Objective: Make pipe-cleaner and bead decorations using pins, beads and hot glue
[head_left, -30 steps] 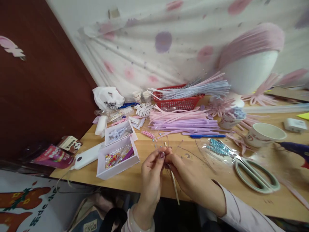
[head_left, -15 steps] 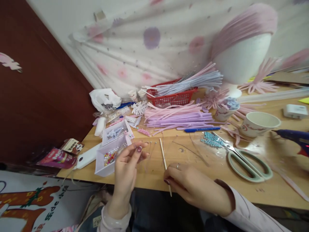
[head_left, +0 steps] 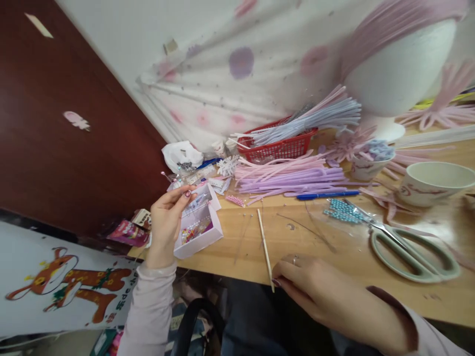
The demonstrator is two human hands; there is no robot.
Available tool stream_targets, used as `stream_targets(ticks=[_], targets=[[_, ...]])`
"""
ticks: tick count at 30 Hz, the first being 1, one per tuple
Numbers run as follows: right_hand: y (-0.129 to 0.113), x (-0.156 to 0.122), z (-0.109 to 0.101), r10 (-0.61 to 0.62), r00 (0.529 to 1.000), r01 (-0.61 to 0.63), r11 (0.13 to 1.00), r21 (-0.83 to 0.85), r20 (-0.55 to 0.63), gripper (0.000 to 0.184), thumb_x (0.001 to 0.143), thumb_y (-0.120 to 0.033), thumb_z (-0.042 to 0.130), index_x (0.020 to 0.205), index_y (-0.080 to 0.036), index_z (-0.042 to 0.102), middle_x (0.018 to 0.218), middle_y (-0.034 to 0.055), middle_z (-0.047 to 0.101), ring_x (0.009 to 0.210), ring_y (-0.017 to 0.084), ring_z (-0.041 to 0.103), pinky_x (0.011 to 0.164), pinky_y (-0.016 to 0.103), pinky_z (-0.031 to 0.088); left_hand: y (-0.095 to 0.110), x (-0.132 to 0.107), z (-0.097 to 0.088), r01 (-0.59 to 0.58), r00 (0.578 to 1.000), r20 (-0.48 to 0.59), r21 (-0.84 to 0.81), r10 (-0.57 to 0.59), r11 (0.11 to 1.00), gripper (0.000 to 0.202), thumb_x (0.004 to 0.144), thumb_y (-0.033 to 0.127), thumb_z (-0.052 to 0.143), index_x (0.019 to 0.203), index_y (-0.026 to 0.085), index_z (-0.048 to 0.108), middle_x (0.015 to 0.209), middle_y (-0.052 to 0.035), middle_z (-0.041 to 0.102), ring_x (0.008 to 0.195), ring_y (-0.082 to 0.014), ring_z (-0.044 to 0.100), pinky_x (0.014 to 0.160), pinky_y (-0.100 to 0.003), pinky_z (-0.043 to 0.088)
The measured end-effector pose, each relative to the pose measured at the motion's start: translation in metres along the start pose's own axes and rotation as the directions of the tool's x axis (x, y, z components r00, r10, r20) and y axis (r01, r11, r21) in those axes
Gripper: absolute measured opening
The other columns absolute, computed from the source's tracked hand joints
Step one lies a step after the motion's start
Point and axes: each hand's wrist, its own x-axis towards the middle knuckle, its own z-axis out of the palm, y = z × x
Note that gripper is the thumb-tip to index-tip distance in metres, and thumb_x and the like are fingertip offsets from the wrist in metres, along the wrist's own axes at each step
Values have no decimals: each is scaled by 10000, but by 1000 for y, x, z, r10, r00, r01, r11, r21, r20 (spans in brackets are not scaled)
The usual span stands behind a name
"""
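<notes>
My left hand [head_left: 168,217] is raised at the left, over the front of a white divided box [head_left: 202,242] with colourful beads and gems. Its thumb and fingers are pinched on thin wires tipped with small pink and teal beads [head_left: 163,173], which stick out past the fingers. My right hand [head_left: 319,291] rests at the table's front edge with curled fingers. Its fingertips close on the lower end of a pale thin wooden stick [head_left: 264,242]. Left of the stick, a few bead-tipped wires [head_left: 243,232] lie on the wood.
Green-handled scissors [head_left: 411,252] lie at right beside a bag of teal beads [head_left: 343,211]. Pink and purple pipe cleaners [head_left: 293,180], a blue pen [head_left: 328,195] and a red basket [head_left: 282,148] are behind. Paper cups [head_left: 434,185] and a white head form [head_left: 404,69] stand at right.
The view has turned left. My left hand has moved left and up, away from the stick, with the beaded wires. My right hand stays by the stick's lower end.
</notes>
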Motion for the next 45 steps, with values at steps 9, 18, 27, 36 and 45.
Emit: stream_targets(ticks=[9,18,27,36,45], targets=[[3,1,2,7,1000,-7,999,-49,7,238,974,-226,381,825,-210,566,784,33,633,694,170,588,600,278,359,-60,2,-18,224,955,131,265,-265,938,344,506,322,841,782,138,749,892,-114,762,901,-258,695,913,-426,502],[4,4,2,-16,1000,16,999,-32,-8,202,955,-195,416,827,-203,573,770,32,627,692,170,579,607,282,357,-50,-2,-24,186,961,99,463,-259,867,358,469,242,814,800,163,703,945,-85,718,953,-260,645,949,-434,452],[2,3,1,-45,997,40,996,-75,-69,190,955,-195,423,884,-190,599,760,42,637,692,174,579,614,284,362,-32,-82,57,-285,932,363,717,8,636,106,814,248,616,904,198,593,895,-40,638,860,-206,596,800,-343,472],[2,4,-3,84,967,-67,995,80,-241,180,916,-211,457,866,-182,628,722,43,666,663,167,614,613,276,429,-53,-110,93,-474,814,523,849,-253,233,200,904,281,512,811,151,633,833,-138,653,833,-316,620,718,-410,451],[32,22,12,461,797,-134,765,630,-391,272,862,-417,577,983,-174,590,891,65,673,805,186,641,702,329,513,-42,-103,89,-421,804,572,739,-161,526,224,933,194,425,737,195,533,796,-66,615,790,-244,581,712,-362,423]])
